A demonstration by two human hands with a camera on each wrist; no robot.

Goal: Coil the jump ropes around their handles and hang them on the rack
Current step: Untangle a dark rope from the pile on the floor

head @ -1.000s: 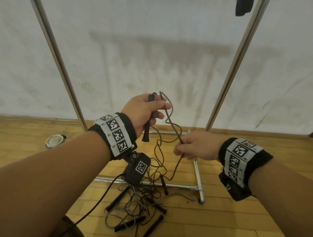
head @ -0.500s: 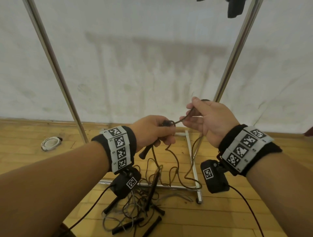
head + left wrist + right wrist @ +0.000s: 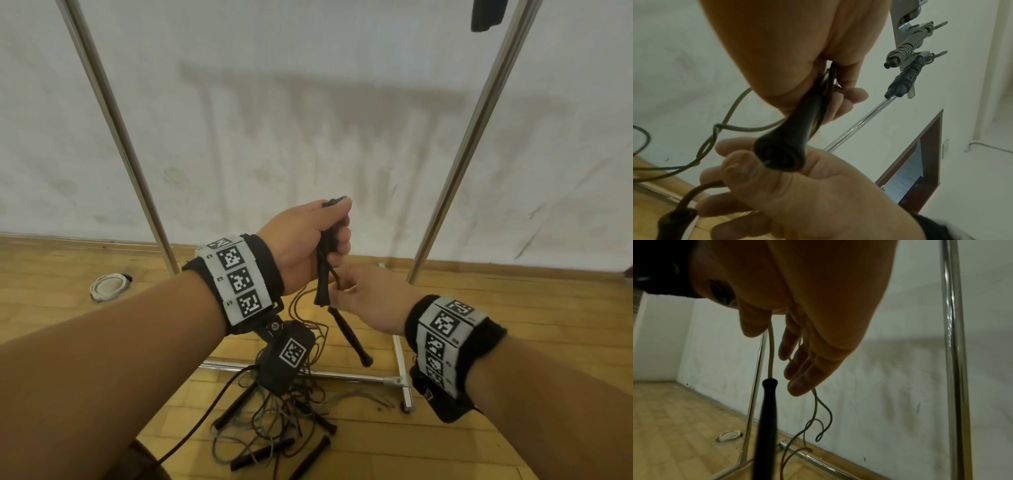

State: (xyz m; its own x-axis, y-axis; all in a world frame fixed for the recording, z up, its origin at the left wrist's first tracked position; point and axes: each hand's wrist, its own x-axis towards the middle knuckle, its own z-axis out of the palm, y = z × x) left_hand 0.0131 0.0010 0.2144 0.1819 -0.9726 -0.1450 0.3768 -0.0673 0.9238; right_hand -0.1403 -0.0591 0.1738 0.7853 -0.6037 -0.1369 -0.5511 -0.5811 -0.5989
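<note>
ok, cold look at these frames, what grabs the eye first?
The two hands meeting mid-frame: the left hand grips a black handle upright, the right hand just below it holds the cord. Below them a tangle of ropes lies on the wood floor by the rack's base bar.

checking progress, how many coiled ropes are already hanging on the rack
2. A grey coiled rope and a black coiled rope hang side by side on the rack, seen from the left wrist. More may hang out of frame.
</note>
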